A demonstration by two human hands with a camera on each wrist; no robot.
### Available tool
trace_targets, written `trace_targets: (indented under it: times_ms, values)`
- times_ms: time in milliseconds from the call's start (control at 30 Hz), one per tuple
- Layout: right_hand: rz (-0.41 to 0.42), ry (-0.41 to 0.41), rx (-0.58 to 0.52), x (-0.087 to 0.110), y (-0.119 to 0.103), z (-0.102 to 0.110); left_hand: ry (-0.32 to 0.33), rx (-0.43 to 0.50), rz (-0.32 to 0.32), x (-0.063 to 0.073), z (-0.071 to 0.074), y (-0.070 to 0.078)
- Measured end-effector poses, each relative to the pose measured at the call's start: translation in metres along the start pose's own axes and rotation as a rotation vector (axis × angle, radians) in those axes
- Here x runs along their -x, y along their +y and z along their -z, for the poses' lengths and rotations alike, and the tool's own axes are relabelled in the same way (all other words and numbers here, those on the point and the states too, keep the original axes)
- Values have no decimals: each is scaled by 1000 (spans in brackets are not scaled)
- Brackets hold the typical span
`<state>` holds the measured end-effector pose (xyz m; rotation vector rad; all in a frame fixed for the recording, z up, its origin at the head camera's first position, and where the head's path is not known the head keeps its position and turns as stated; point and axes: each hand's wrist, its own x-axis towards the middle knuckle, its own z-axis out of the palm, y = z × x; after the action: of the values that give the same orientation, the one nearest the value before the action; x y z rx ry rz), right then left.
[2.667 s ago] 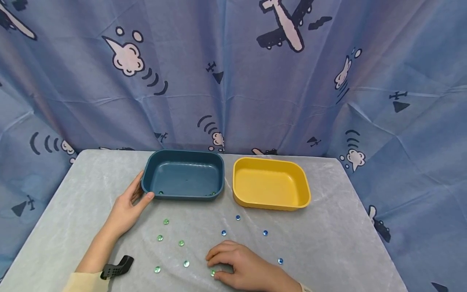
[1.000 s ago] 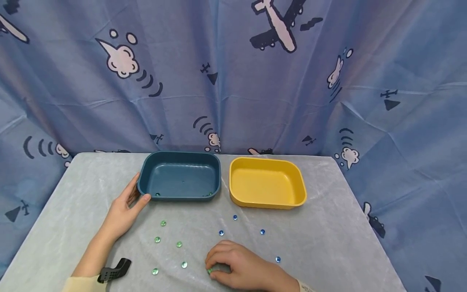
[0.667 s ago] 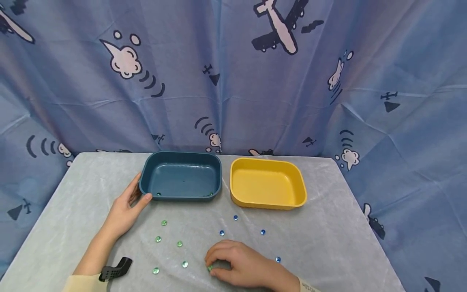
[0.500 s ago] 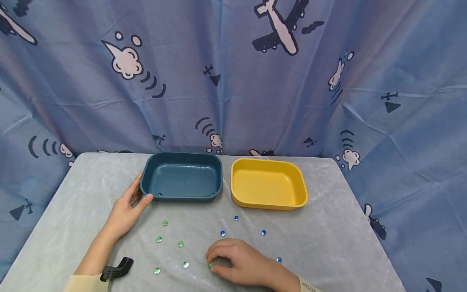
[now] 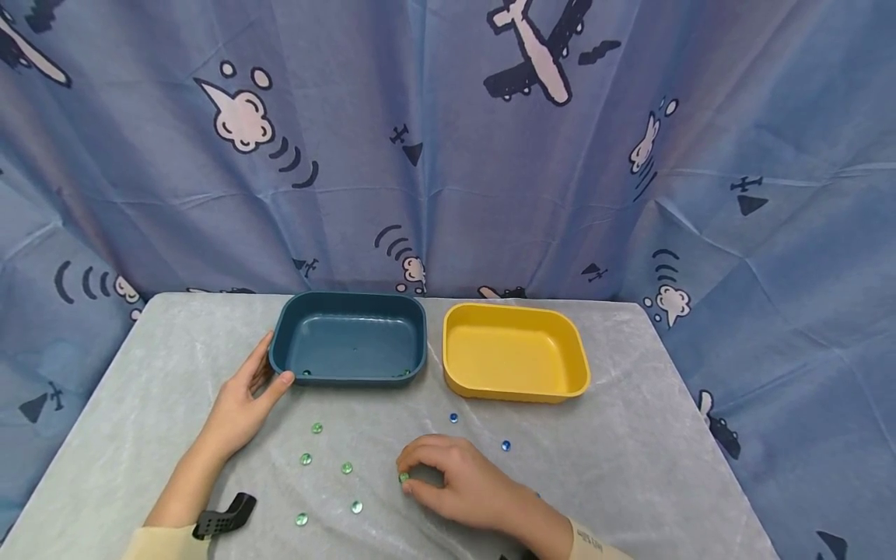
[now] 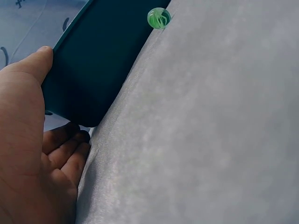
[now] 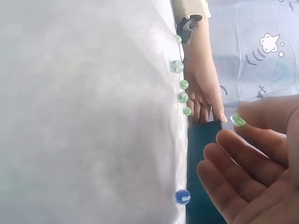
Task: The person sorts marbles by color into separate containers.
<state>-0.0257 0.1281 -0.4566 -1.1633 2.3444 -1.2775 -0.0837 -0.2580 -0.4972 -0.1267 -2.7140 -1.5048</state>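
In the head view, my right hand (image 5: pixel 458 482) pinches a green glass marble (image 5: pixel 404 477) between thumb and fingertips. From the right wrist view, that marble (image 7: pixel 238 120) appears raised off the cloth, with the other fingers loosely bent below. My left hand (image 5: pixel 241 404) grips the near left corner of a dark teal bin (image 5: pixel 353 346), its thumb at the rim and fingers around the side. Small green marbles (image 5: pixel 306 373) show inside that bin. Several more green marbles (image 5: pixel 346 467) lie on the cloth between the hands.
A yellow bin (image 5: pixel 518 354) stands right of the teal one. Blue marbles (image 5: pixel 505 446) lie in front of it; one is mostly hidden by my right wrist. Grey cloth (image 5: pixel 651 467) covers the table, and a patterned blue curtain (image 5: pixel 448 155) hangs behind.
My right hand took hold of the green marble, lifted it and moved slightly away from the near edge. It now covers a blue marble seen before. The left hand stays at the bin.
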Motion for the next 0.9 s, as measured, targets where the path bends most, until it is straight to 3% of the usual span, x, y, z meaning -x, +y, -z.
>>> trace_targets:
  times_ms: [233, 467, 633, 900]
  values:
    - [-6, 78, -44, -13, -3, 4, 1, -1, -6, -1, 0, -1]
    - [-88, 154, -102, -31, -9, 10, -1, -1, -2, 0, 1, -2]
    - [-90, 213, -91, -38, -12, 13, -7, -3, 2, 0, 1, -1]
    - [-106, 285, -196, -49, -10, 21, 1, -9, -4, -1, 0, -2]
